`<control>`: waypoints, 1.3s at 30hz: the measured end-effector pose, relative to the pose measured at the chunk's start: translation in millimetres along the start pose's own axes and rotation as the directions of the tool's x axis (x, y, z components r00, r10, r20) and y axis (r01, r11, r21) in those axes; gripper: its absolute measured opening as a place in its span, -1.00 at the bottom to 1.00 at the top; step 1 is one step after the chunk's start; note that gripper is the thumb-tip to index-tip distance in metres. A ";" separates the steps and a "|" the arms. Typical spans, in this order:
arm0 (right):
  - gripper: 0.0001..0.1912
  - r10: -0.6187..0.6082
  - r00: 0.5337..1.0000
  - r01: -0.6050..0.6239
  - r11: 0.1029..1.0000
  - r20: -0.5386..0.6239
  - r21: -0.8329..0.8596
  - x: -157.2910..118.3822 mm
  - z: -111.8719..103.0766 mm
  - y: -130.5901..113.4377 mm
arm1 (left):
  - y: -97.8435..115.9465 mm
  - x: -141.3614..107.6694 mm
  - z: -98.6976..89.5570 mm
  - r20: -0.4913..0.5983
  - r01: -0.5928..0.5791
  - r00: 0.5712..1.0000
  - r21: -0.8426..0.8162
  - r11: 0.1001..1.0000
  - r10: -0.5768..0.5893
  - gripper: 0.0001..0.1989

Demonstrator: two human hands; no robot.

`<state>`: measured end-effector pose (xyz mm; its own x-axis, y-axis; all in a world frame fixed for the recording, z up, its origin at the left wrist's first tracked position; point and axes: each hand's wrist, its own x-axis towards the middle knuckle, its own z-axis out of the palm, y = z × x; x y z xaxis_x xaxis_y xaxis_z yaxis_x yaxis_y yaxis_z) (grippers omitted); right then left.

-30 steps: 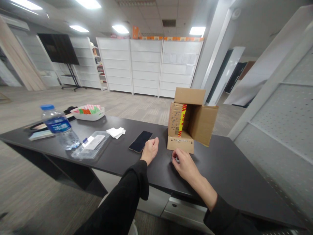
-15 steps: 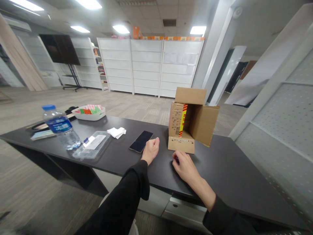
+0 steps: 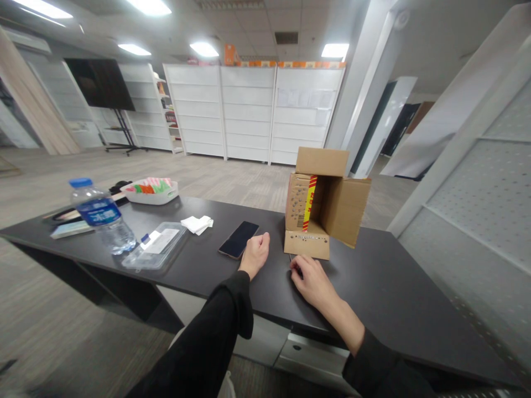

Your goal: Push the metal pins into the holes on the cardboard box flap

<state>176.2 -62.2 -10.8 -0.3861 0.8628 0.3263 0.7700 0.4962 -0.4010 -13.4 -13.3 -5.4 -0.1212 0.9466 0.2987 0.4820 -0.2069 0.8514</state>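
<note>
Two hands at your desk (image 3: 373,293): left hand (image 3: 256,254) clenched beside the phone (image 3: 237,239), perhaps resting; right hand (image 3: 309,276) curled before the cardboard box (image 3: 349,210), cannot tell whether grasping anything. Box opens toward you, presumably keeping its inside visible.

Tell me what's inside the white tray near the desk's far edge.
The white tray holds colorful material, pink, green and orange. The tray's floor, and anything beneath the material, is hidden.
</note>
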 end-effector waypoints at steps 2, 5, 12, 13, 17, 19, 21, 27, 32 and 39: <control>-0.87 -0.006 1.000 0.006 1.000 -0.001 0.000 -0.1 0.8 -0.3 | -0.1 0.0 0.0 0.000 0.003 1.000 0.000 1.000 -0.003 -0.53; -0.88 -0.017 1.000 0.017 1.000 -0.005 -0.001 -0.6 2.2 -0.7 | -0.4 0.0 -0.4 -0.002 0.002 1.000 -0.003 1.000 -0.002 -0.52; -0.86 -0.028 1.000 0.028 0.999 -0.006 -0.020 -0.2 2.4 0.5 | 0.2 -0.6 -0.7 -0.007 -0.001 1.000 -0.013 1.000 0.001 -0.52; -0.86 -0.025 1.000 0.025 0.999 -0.003 -0.021 0.2 1.9 0.3 | 0.3 -0.8 -0.6 -0.006 0.001 1.000 -0.017 1.000 -0.001 -0.52; -0.84 -0.017 1.000 0.017 1.000 0.017 -0.010 1.3 -0.7 -1.6 | 1.0 -1.1 -0.6 -0.004 0.005 1.000 -0.033 0.999 -0.005 -0.52; -0.84 -0.019 1.000 0.019 1.000 0.023 -0.009 1.4 -1.9 -2.5 | 1.3 -0.9 -0.7 -0.004 0.004 1.000 -0.031 1.000 -0.004 -0.53; -0.85 -0.020 0.999 0.020 1.000 0.027 -0.015 1.5 -3.0 -2.7 | 1.7 -0.5 -0.9 -0.005 0.000 1.000 -0.025 1.000 0.000 -0.53; -0.84 -0.021 1.000 0.022 0.999 0.017 -0.029 8.8 -9.0 1.7 | 1.8 0.1 -0.5 -0.006 -0.004 1.000 -0.010 1.000 0.004 -0.53; -0.84 0.016 0.998 -0.019 0.997 -0.054 -0.069 26.1 -14.0 12.9 | -0.3 -0.5 0.0 -0.003 -0.004 1.000 -0.014 1.000 0.004 -0.53; -0.78 0.157 0.980 -0.171 0.979 -0.121 -0.110 46.5 -15.6 24.8 | -0.1 -0.3 -0.2 -0.003 0.005 1.000 -0.012 1.000 -0.005 -0.53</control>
<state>185.3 -11.3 7.8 -0.1958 0.9119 0.3608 0.8757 0.3282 -0.3543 -13.6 -13.6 -5.5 -0.1258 0.9469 0.2958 0.4714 -0.2053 0.8577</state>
